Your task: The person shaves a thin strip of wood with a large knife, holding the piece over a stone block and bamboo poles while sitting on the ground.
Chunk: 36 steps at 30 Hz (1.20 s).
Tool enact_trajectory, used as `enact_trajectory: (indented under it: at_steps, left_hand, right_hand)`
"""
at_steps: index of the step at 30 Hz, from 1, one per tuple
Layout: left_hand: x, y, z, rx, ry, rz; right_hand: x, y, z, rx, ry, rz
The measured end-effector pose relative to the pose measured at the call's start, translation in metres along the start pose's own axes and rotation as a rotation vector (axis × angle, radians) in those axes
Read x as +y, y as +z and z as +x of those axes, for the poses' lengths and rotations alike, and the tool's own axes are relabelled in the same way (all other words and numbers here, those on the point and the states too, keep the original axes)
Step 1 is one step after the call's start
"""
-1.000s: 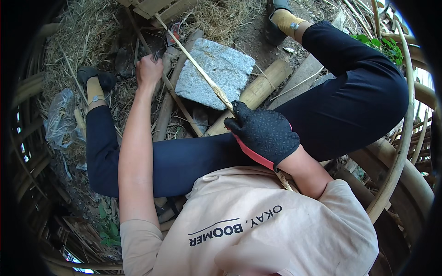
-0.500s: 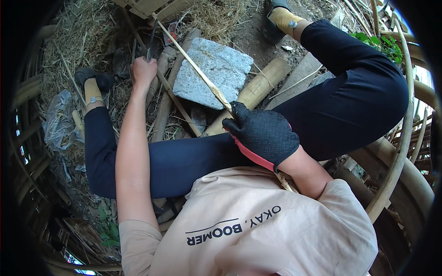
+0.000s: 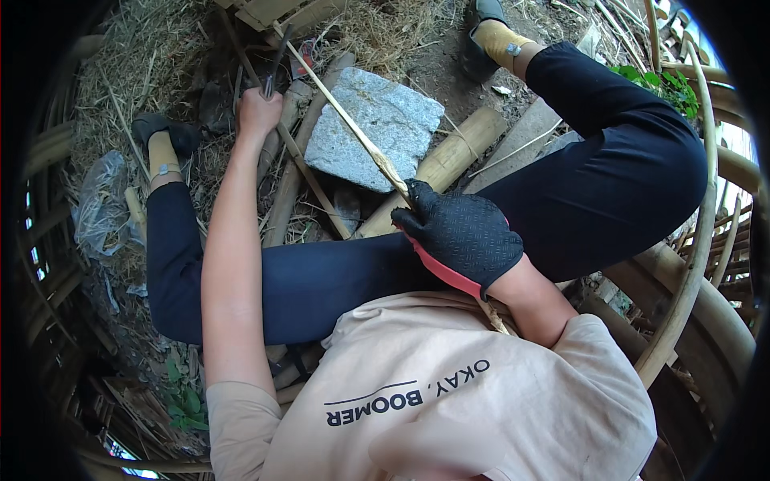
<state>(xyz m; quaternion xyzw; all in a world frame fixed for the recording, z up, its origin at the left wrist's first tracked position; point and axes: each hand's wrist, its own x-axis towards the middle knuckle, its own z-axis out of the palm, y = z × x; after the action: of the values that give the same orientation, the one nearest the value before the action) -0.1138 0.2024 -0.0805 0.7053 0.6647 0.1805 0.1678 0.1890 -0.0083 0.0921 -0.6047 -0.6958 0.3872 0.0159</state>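
Note:
My gloved right hand [image 3: 461,236], in black with a pink edge, is closed around a long thin wooden stick [image 3: 357,132]. Pale toward its far end, the stick slants up and left, while its rougher brown near end passes below the glove toward my shirt. My bare left hand [image 3: 258,112] grips a knife with a narrow, dark, slightly curved blade [image 3: 279,60]. Its handle is hidden in my fist. The blade points away from me, its tip close to the stick's far end; I cannot tell whether they touch.
A rough grey stone block [image 3: 373,128] lies between my legs. Beside it are a thick bamboo piece [image 3: 465,148] and thinner poles [image 3: 287,196]. Straw [image 3: 140,60] covers the ground, with a clear plastic bag [image 3: 100,204] at left. Bent bamboo [image 3: 686,297] curves along the right.
The knife blade has tilted to the right, nearer the stick's far end, and my left hand has shifted slightly right. My right hand keeps its hold on the stick, almost unmoved.

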Motion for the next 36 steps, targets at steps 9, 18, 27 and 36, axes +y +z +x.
enact_trajectory:
  at_steps: [9,18,27,36]
  left_hand:
    - [0.029,-0.02,-0.009,-0.202,0.071,-0.109]
    - [0.063,-0.049,-0.041,-0.35,0.169,0.049]
    - [0.069,-0.052,-0.04,-0.268,0.1,0.212]
    - [0.067,-0.061,-0.044,-0.259,0.15,0.216]
  right_hand:
    - [-0.004,-0.001,0.0,-0.015,0.023,-0.003]
    - [-0.002,0.0,0.0,-0.005,0.039,-0.029]
    - [-0.005,0.002,0.002,0.041,0.014,-0.107]
    - [-0.007,0.003,0.001,0.072,0.002,-0.116]
